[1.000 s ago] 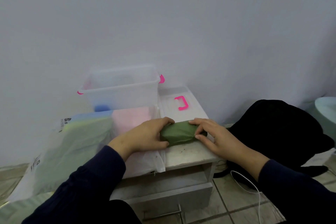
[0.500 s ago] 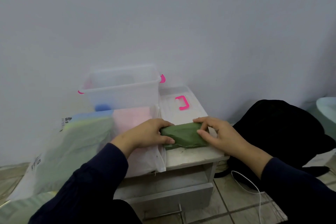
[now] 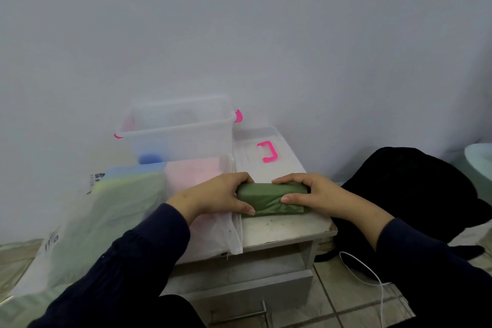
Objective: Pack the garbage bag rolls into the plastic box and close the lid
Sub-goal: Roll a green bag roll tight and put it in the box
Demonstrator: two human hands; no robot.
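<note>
Gripping the green roll [image 3: 269, 198] by its ends near the cabinet's [image 3: 287, 229] front edge, left hand [image 3: 213, 197] and right hand [image 3: 316, 194] curl fingers around it, hiding both ends.

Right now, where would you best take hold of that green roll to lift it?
By its two short ends, one hand from each side, as the left hand and right hand grip it. The green roll lies lengthwise across the table, and its soft wrap looks squashy mid-length.

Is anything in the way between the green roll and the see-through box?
Nothing visible blocks it. Both hands hold the green roll on the table. The plastic box behind it stands open, its lid lying beside it.
</note>
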